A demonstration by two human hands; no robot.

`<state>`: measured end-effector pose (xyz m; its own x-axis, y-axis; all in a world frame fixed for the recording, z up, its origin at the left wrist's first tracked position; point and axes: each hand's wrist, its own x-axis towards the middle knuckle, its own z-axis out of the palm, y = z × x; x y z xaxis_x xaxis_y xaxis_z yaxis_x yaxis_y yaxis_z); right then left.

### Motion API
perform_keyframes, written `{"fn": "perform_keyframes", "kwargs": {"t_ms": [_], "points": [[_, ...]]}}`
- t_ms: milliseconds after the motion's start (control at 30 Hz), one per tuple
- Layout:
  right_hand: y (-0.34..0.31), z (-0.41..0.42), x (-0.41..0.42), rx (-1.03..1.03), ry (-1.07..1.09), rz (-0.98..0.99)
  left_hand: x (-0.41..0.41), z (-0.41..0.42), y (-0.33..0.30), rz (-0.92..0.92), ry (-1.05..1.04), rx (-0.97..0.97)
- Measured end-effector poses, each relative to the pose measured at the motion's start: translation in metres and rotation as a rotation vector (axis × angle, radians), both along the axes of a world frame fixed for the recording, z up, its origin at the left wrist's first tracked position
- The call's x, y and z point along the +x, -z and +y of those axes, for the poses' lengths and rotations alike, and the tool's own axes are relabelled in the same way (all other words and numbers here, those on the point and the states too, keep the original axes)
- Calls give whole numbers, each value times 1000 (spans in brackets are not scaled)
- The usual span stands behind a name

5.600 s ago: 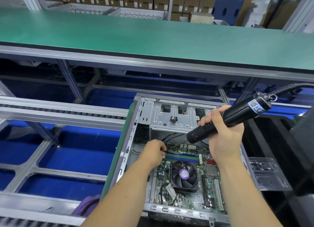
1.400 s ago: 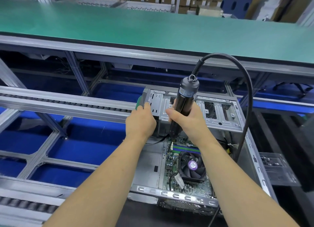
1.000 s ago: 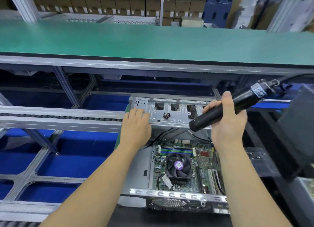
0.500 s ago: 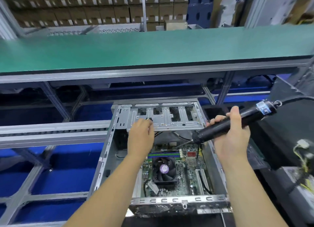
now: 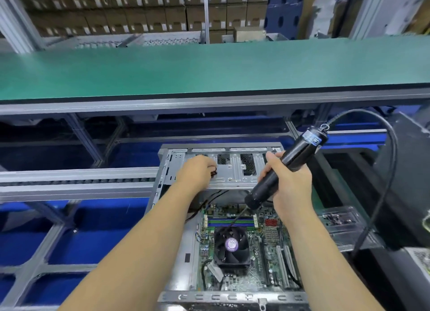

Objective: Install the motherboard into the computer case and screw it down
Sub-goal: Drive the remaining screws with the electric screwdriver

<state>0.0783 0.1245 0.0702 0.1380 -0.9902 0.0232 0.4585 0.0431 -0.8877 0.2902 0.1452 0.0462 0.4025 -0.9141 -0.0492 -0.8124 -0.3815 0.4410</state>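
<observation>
Motherboard sits flat inside the open computer case, fan up. Right hand grips the black electric screwdriver, tilted, its bit angled down over the memory slots. Left hand rests on the drive bracket, fingers curled around a small dark piece.
</observation>
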Motion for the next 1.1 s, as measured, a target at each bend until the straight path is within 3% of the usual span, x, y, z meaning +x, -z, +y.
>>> {"fn": "perform_keyframes", "kwargs": {"t_ms": [100,300,633,733,900,1100], "points": [[-2,-3,1,6,-18,12,1,-3,-12,-95,55,54],[-8,-7,-3,-22,-20,-23,-2,-5,-20,-89,126,16],[-18,-9,-11,-8,-2,-184,-16,19,-19,196,45,-274],[-23,-11,-14,-37,61,-205,-31,47,7,352,61,-208],[-33,-9,-17,-124,47,-242,-30,74,47,252,5,-57],[-34,1,-13,-134,8,-233,-31,88,62,328,-33,-144]]}}
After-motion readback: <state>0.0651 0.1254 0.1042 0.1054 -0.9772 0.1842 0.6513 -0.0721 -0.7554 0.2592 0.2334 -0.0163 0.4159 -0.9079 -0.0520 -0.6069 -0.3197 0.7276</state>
